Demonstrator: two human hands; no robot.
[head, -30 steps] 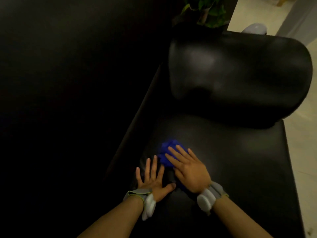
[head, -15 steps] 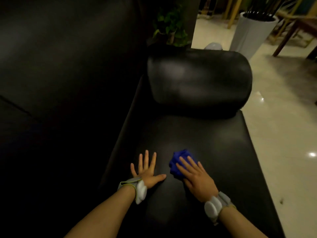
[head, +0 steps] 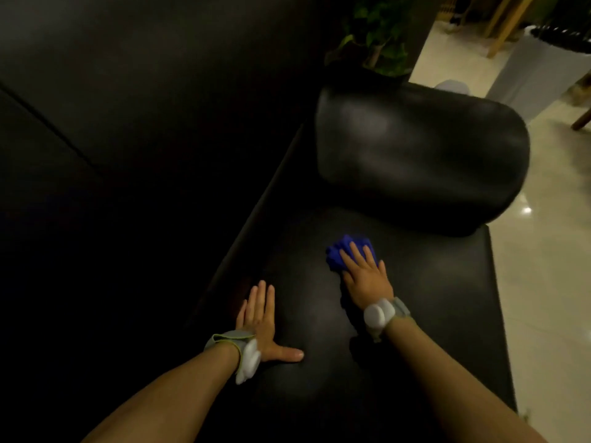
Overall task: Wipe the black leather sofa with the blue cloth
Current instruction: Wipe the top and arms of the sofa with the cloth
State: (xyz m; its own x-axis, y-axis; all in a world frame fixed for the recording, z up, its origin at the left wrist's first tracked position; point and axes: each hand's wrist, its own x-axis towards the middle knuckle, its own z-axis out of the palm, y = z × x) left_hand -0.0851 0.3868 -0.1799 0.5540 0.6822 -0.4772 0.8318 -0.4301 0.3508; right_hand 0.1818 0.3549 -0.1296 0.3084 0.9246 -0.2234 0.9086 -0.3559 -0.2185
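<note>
Cloth: the blue cloth (head: 348, 251) is bunched into a soft, crumpled wad on the sofa seat (head: 431, 298), roughly mid-width and towards the seat's far end, just short of the rounded armrest (head: 415, 155).
How the cloth should handle: it looks light and limp, so it will likely fold and creep under a push instead of holding a shape; on smooth leather it probably slides easily. Pressing down from above with a flat palm seems the sound way to keep it; pinching one edge would likely let the rest trail.
Right hand: the right hand (head: 364, 276) lies flat on top of the cloth, fingers straight and slightly spread, pressing it to the seat, not curled round it.
Cloth against the hand: most of the wad sits under the fingers, and blue shows past the fingertips and off the thumb side; the palm's heel rests nearer the seat's front. Whether the thumb tucks any fabric cannot be told.
Left hand: the left hand (head: 259, 318) is spread wide and empty, palm down on the seat near its back edge, thumb stuck out sideways, well apart from the cloth; it looks like a brace.
Sofa: the black leather shines on the armrest and seat; the backrest (head: 144, 107) is too dark to read.
Progress: wiping is under way on the seat; how much is done cannot be judged.
</note>
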